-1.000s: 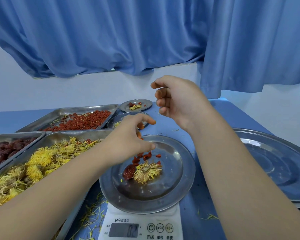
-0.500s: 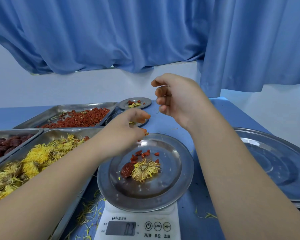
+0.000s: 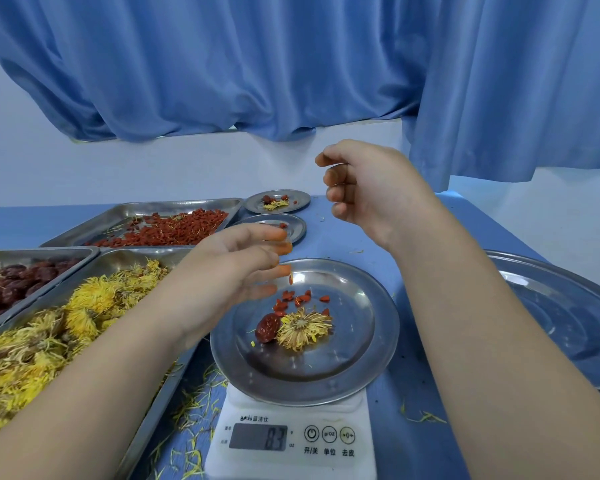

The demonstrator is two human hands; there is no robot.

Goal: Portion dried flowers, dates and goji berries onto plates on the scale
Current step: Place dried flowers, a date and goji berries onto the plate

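A round steel plate (image 3: 378, 341) sits on the white scale (image 3: 291, 438), which reads 8.3. On the plate lie one dried yellow flower (image 3: 303, 329), one dark red date (image 3: 267, 328) and several goji berries (image 3: 300, 299). My left hand (image 3: 222, 282) hovers over the plate's left rim, its fingers spread and blurred. One goji berry (image 3: 290, 279) is in the air just below the fingertips. My right hand (image 3: 368, 192) is raised behind the plate with its fingers curled; nothing shows in it.
Three steel trays stand at the left: goji berries (image 3: 174, 230), dates (image 3: 18, 278) and dried flowers (image 3: 66, 323). Two small filled plates (image 3: 277, 201) (image 3: 297, 226) sit behind. Stacked large plates (image 3: 551, 313) lie at the right. Loose petals litter the blue table.
My left hand's pinch has loosened and its fingers have spread above the plate, letting goji berries drop. The scale reading went up. My right hand stayed raised.
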